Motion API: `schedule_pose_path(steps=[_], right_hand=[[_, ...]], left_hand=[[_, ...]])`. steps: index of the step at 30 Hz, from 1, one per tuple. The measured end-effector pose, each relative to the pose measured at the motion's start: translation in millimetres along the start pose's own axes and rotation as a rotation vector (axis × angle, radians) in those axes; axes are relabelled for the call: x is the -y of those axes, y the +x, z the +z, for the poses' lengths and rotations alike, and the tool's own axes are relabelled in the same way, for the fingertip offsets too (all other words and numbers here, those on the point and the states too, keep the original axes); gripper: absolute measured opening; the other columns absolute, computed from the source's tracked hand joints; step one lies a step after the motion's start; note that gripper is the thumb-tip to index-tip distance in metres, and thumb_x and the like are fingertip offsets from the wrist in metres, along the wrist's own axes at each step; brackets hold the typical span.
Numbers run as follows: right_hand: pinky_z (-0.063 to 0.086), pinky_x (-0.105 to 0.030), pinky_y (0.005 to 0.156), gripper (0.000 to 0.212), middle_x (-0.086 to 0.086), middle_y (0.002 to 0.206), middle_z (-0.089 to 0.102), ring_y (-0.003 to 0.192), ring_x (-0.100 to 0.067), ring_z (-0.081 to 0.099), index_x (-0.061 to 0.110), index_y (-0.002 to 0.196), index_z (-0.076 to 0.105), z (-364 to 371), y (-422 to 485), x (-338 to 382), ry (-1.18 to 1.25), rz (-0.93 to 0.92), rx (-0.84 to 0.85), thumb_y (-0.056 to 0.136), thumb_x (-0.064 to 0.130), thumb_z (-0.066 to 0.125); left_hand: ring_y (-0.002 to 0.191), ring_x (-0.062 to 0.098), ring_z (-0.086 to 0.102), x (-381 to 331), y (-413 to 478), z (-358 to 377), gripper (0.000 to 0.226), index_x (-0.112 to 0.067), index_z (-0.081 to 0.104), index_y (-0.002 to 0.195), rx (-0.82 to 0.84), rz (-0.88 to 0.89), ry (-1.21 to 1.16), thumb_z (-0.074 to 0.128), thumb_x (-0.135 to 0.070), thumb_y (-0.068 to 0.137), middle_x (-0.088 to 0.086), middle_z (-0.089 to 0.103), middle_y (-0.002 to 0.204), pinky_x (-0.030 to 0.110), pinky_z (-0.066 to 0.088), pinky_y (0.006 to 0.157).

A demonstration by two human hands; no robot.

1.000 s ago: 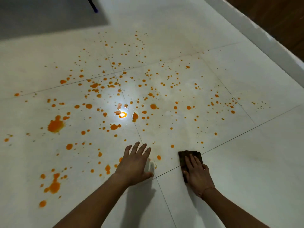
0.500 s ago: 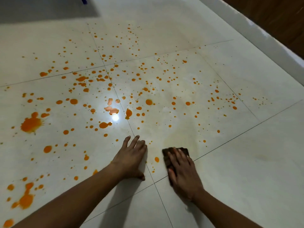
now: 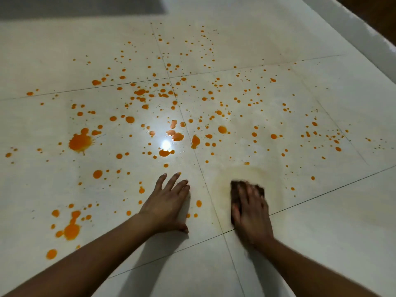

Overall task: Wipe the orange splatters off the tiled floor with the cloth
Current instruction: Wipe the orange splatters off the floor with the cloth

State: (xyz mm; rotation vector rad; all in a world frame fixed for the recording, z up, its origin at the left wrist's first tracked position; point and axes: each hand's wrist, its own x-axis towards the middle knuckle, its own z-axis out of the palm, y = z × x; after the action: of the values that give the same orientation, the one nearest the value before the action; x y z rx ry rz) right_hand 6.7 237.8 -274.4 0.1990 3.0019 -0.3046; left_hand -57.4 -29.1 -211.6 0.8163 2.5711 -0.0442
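The right hand [image 3: 249,209] presses flat on the cloth [image 3: 236,186] to scrub, while the left hand [image 3: 166,203], holding nothing, lies spread beside it on the floor [image 3: 321,232], probably for support.

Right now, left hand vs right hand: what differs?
Left hand lies flat on bare floor, fingers spread; right hand presses the dark cloth. Left hand is sharp; right hand is blurred. Right hand sits in a yellowish smear; left hand among orange splatters. Both palm-down.
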Motion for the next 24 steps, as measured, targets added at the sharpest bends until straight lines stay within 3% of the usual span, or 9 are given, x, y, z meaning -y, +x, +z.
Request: schedule_pose_path(steps=[2, 5, 9, 11, 14, 17, 19, 21, 24], right_hand=[[0.023, -0.048, 0.116, 0.066, -0.009, 0.158, 0.027, 0.145, -0.027, 0.023, 0.019, 0.152, 0.028, 5.1, 41.7, 42.7, 0.021, 0.087, -0.044, 0.090, 0.043, 0.028], [0.012, -0.043, 0.120, 0.067, -0.004, 0.162, 0.015, 0.149, -0.021, 0.012, 0.024, 0.154, 0.018, 24.7, 33.3, 101.9, -0.002, -0.193, 0.005, 0.092, 0.043, 0.031], [0.014, -0.038, 0.116, 0.070, 0.003, 0.161, 0.011, 0.148, -0.018, 0.016, 0.029, 0.154, 0.021, 14.5, -29.2, 54.8, -0.018, -0.416, 0.109, 0.089, 0.044, 0.042], [0.017, -0.040, 0.116, 0.067, 0.002, 0.161, 0.017, 0.147, -0.021, 0.020, 0.027, 0.152, 0.026, 12.1, -13.8, 38.3, -0.028, -0.301, 0.076, 0.089, 0.045, 0.038], [0.015, -0.044, 0.119, 0.067, -0.005, 0.160, 0.021, 0.147, -0.024, 0.017, 0.022, 0.152, 0.025, 17.8, 33.7, 100.5, 0.016, -0.088, 0.012, 0.089, 0.043, 0.029], [0.006, -0.044, 0.120, 0.069, -0.005, 0.163, 0.011, 0.150, -0.021, 0.006, 0.024, 0.155, 0.016, 38.1, 12.7, 174.0, 0.022, -0.379, 0.097, 0.090, 0.045, 0.031], [0.009, -0.043, 0.119, 0.070, -0.001, 0.163, 0.009, 0.150, -0.018, 0.005, 0.027, 0.155, 0.014, 41.5, -30.4, 162.7, -0.007, -0.568, 0.166, 0.091, 0.046, 0.036], [0.017, -0.043, 0.116, 0.071, 0.002, 0.162, 0.012, 0.149, -0.016, 0.011, 0.030, 0.154, 0.018, 30.3, -47.6, 116.1, -0.020, -0.639, 0.197, 0.089, 0.046, 0.042], [0.018, -0.041, 0.116, 0.070, 0.000, 0.161, 0.014, 0.147, -0.022, 0.020, 0.026, 0.153, 0.024, 18.9, -11.4, 84.1, -0.058, -0.474, 0.128, 0.088, 0.047, 0.035]], left_hand=[[0.149, 0.028, -0.013, 1.6, -8.8, 6.5, 0.118, -0.015, 0.007, 0.154, 0.008, -0.022, 0.000, 0.056, -0.081, 0.070, 0.005, 0.002, 0.163, 0.051, -0.014, 0.117], [0.149, 0.028, -0.012, 19.8, -24.4, 9.8, 0.115, -0.017, 0.009, 0.154, -0.008, -0.084, 0.002, 0.058, -0.078, 0.070, 0.006, 0.002, 0.163, 0.051, -0.011, 0.117], [0.149, 0.028, -0.012, 50.0, -52.0, 9.8, 0.118, -0.018, 0.007, 0.155, -0.005, -0.198, -0.013, 0.056, -0.081, 0.069, 0.004, -0.001, 0.164, 0.051, -0.010, 0.117], [0.149, 0.028, -0.012, 59.2, -66.1, 13.9, 0.119, -0.018, 0.006, 0.155, -0.018, -0.249, -0.021, 0.053, -0.084, 0.068, 0.004, -0.002, 0.164, 0.052, -0.009, 0.118], [0.149, 0.028, -0.012, 66.2, -82.0, 23.2, 0.121, -0.017, 0.007, 0.155, -0.011, -0.291, -0.027, 0.052, -0.086, 0.066, 0.004, -0.002, 0.164, 0.053, -0.006, 0.119], [0.149, 0.029, -0.010, 72.2, -92.2, 33.8, 0.123, -0.017, 0.009, 0.155, 0.002, -0.322, -0.031, 0.056, -0.084, 0.064, 0.005, 0.001, 0.164, 0.053, -0.006, 0.118], [0.149, 0.030, -0.011, 77.2, -98.7, 38.8, 0.123, -0.017, 0.008, 0.155, 0.013, -0.329, -0.027, 0.057, -0.083, 0.064, 0.005, 0.002, 0.164, 0.052, -0.007, 0.118], [0.149, 0.030, -0.011, 80.1, -106.1, 41.8, 0.122, -0.016, 0.008, 0.155, 0.037, -0.326, -0.016, 0.057, -0.083, 0.065, 0.005, 0.003, 0.163, 0.052, -0.008, 0.117], [0.149, 0.030, -0.010, 81.7, -113.6, 45.4, 0.120, -0.016, 0.009, 0.155, 0.067, -0.308, -0.008, 0.059, -0.081, 0.067, 0.004, 0.006, 0.163, 0.053, -0.009, 0.116]])
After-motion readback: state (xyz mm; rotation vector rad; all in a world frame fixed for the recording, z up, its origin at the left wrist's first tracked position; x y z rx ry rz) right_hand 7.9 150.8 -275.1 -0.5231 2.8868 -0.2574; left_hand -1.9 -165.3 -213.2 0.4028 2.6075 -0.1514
